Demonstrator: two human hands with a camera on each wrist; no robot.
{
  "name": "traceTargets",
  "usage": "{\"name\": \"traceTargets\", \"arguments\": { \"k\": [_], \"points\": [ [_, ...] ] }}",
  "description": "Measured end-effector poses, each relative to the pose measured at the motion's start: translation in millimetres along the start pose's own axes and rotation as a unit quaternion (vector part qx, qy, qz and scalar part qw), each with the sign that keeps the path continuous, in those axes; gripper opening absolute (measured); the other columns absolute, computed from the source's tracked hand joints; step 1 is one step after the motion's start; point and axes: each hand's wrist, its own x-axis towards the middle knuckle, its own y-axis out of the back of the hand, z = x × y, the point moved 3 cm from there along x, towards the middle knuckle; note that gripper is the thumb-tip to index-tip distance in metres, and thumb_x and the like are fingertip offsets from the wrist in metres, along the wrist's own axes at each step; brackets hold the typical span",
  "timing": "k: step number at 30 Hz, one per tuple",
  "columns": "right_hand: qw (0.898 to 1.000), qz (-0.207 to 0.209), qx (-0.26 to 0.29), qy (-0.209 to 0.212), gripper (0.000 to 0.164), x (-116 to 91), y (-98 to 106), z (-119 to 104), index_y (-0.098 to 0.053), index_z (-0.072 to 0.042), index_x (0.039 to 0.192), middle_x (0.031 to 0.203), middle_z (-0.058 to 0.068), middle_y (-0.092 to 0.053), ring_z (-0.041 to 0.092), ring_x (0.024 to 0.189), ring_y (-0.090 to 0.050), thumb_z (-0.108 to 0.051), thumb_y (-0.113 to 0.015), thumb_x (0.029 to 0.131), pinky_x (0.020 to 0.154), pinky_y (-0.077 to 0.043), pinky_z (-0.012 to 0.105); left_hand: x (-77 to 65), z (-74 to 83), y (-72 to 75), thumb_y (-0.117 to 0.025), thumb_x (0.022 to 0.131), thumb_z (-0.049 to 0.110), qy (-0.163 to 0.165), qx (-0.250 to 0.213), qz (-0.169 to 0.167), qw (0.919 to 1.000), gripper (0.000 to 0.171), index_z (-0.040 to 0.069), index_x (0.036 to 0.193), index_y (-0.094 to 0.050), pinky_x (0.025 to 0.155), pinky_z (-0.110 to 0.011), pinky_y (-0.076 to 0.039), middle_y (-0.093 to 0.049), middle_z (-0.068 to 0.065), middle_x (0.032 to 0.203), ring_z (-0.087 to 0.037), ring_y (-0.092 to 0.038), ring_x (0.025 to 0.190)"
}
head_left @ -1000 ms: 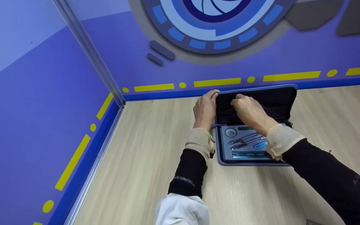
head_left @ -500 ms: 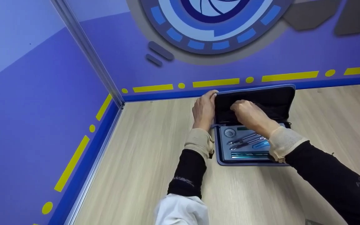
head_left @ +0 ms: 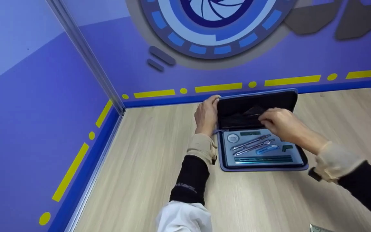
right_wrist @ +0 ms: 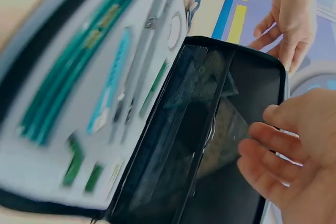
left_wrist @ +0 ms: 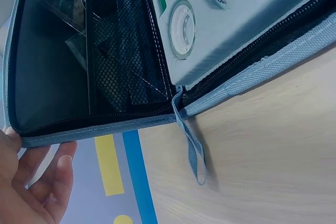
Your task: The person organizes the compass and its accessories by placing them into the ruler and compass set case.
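Note:
A zippered drafting case [head_left: 222, 166] lies spread on the table, its lid [head_left: 237, 104] standing up at the back. My left hand [head_left: 205, 114] grips the lid's left corner between thumb and fingers. At the right part of the lid, my right hand [head_left: 280, 122] hovers before the mesh pocket [left_wrist: 115, 51]; in the right wrist view its fingers are loosely bent with nothing between them. Clear drafting triangles [right_wrist: 226, 119] poke out of that pocket. The grey tray holds green pencils [head_left: 262, 159], two compass-like metal tools [head_left: 253, 145], a light-blue utility knife [head_left: 267, 149] and a white ring [head_left: 233, 138].
A blue-purple wall with yellow dashes [head_left: 218, 87] rises just behind the lid. Another panel [head_left: 76, 129] borders the table on the left. A flat object [head_left: 319, 228] shows partly at the bottom edge. A zipper strap [left_wrist: 191, 148] hangs at the case's hinge.
My right hand has moved right along the lid, uncovering more of the pocket and tray. The left hand keeps its hold on the lid. The head view has shifted slightly.

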Motion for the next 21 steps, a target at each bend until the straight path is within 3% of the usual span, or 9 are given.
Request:
{"name": "traceTargets", "arguments": {
  "k": [6,13,21],
  "points": [
    [1.0,-0.019,-0.01,-0.016,0.013,-37,21,3,-0.078,-0.004,0.1,0.095,0.009,-0.076,0.022,0.081,-0.07,0.001,-0.07,0.091,0.07,-0.059,0.042,-0.3,-1.3,1.1,-0.05,0.108,0.034,0.005,-0.001,-0.006,1.0,0.029,0.032,0.125,-0.073,0.07,-0.039,-0.055,-0.077,0.002,0.111,-0.022,-0.072,0.088],
    [0.999,-0.023,-0.029,-0.025,0.014,-65,51,-9,-0.078,-0.006,0.1,0.094,0.005,-0.076,0.02,0.083,-0.072,-0.001,-0.075,0.088,0.066,-0.059,0.038,-0.4,-0.9,3.1,-0.05,0.108,0.034,0.01,-0.013,-0.009,0.9998,0.029,0.031,0.126,-0.072,0.068,-0.038,-0.054,-0.076,0.0,0.105,-0.021,-0.069,0.082],
    [0.991,-0.104,-0.039,-0.072,0.019,-99,63,-23,-0.079,-0.009,0.104,0.1,0.004,-0.077,0.022,0.086,-0.072,-0.006,-0.08,0.085,0.065,-0.058,0.036,-1.4,2.5,1.9,-0.05,0.108,0.033,0.007,-0.01,-0.012,0.9999,0.029,0.031,0.127,-0.072,0.071,-0.039,-0.055,-0.076,-0.001,0.103,-0.022,-0.069,0.083]
  ]
}}
